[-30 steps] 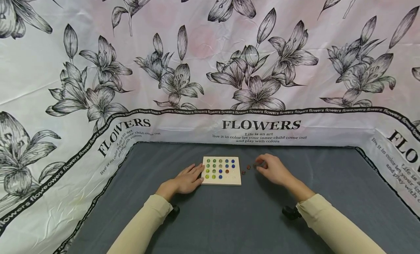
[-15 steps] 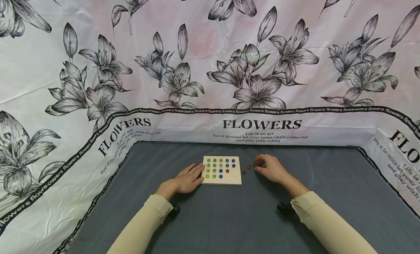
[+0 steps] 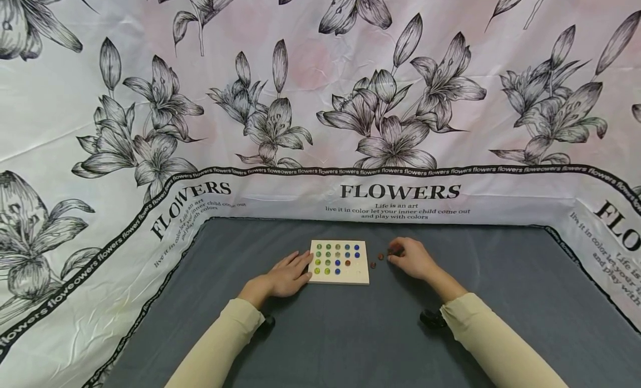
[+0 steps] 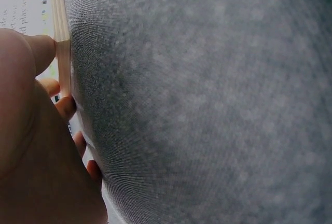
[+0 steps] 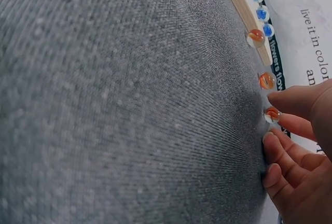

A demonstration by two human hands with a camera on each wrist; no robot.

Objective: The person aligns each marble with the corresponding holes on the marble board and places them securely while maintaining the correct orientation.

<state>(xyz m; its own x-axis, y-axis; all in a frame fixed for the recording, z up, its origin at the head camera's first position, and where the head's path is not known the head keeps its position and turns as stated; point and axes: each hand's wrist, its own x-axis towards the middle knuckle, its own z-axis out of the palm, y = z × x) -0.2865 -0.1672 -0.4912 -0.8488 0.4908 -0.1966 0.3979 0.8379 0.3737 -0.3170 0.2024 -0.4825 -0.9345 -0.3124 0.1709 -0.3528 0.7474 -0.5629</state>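
A pale wooden board (image 3: 353,276) lies flat, with rows of green, yellow-green and blue marbles and one reddish-brown marble (image 3: 348,263) in its holes. My left hand (image 3: 286,276) rests at its left edge, fingers extended; in the left wrist view the thumb (image 4: 42,53) touches the board's side. Right of the board, my right hand (image 3: 413,259) is low over the cloth. Its thumb and index finger pinch a clear marble with an orange swirl (image 5: 272,114). Two more orange-swirled marbles, one nearer (image 3: 381,256) and one by the board's edge (image 3: 373,265), sit between hand and board.
Dark grey cloth (image 3: 345,332) covers the table. Behind it rises a white and pink floral cloth (image 3: 280,193) with printed lettering. A black device is on each wrist, the right one (image 3: 432,319) showing below the sleeve.
My right forearm has swung slightly left, while its fingertips stay around the same marble. The left hand keeps its place at the board.
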